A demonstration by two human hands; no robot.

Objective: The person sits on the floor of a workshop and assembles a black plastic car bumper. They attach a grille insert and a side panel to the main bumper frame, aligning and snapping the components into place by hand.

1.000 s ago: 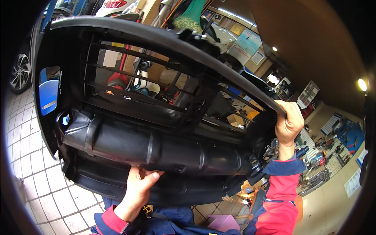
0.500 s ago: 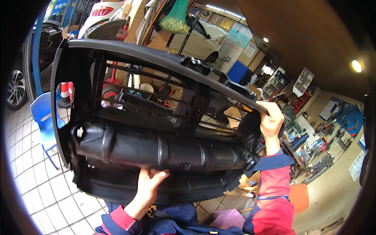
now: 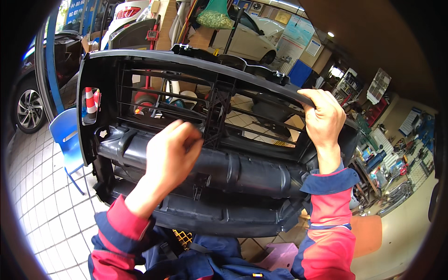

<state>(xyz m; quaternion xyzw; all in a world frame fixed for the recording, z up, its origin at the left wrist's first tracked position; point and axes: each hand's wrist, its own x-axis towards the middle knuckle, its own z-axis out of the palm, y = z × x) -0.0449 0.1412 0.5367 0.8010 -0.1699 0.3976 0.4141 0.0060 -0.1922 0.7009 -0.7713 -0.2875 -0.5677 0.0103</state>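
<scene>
A large black plastic car grille frame point(image 3: 224, 116) with horizontal slats and a thick ribbed crossbar spans the middle of the view, tilted down to the right. My right hand point(image 3: 324, 114) is closed around its upper right edge. In front of the frame, near the central upright, my left hand point(image 3: 172, 151) is raised with its fingers curled in. Its fingertips are blurred and partly hidden, so anything between them cannot be made out.
A blue chair point(image 3: 67, 135) and a traffic cone point(image 3: 90, 100) stand on the left, near a dark car point(image 3: 30, 107). Tools hang on the wall board point(image 3: 422, 135) at right. An orange seat point(image 3: 366, 235) and a pink box point(image 3: 280, 256) are low down.
My left hand has left the underside of the crossbar and risen in front of the frame, its fingers curling. The frame has tilted and shifted slightly; my right hand still grips its edge.
</scene>
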